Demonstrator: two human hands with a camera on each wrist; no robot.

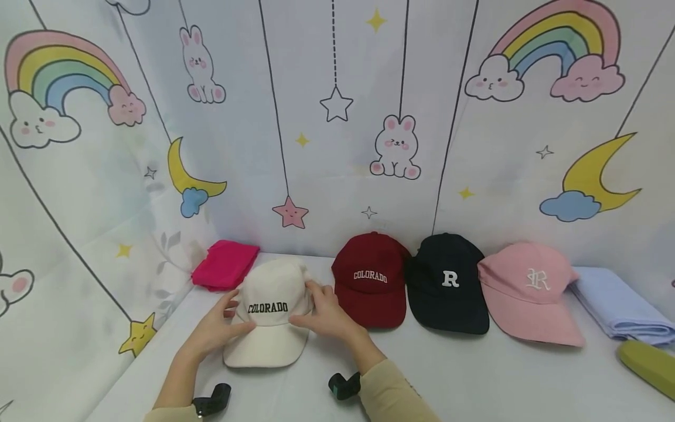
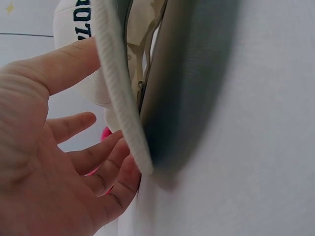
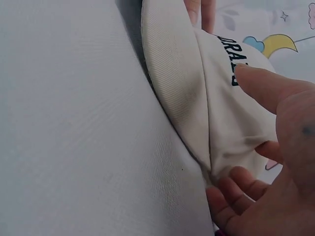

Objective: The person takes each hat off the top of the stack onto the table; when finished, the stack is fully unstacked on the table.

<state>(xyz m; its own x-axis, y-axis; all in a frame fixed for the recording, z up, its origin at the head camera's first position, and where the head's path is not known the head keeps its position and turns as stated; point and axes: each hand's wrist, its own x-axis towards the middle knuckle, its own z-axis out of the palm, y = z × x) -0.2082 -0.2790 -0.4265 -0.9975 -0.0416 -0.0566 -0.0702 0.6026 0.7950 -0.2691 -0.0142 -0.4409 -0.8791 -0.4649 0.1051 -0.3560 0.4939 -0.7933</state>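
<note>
A cream baseball cap (image 1: 268, 350) with dark COLORADO lettering rests on the white table, brim toward me. My left hand (image 1: 215, 329) holds its left side, thumb by the front seam and fingers spread along the side. On the opposite side, my right hand (image 1: 328, 316) grips the crown, its thumb near the lettering. The right wrist view shows the cap's cloth (image 3: 231, 132) creased beside the curled fingers. From the left wrist, the brim's edge (image 2: 120, 98) appears slightly raised, with shadow beneath. The back of the cap is hidden in the head view.
A dark red cap (image 1: 371, 305), a black cap (image 1: 448, 308) and a pink cap (image 1: 527, 281) stand in a row to the right. Folded pink cloth (image 1: 225, 266) lies back left. Folded light blue cloth (image 1: 622, 302) and a green object (image 1: 648, 366) are far right.
</note>
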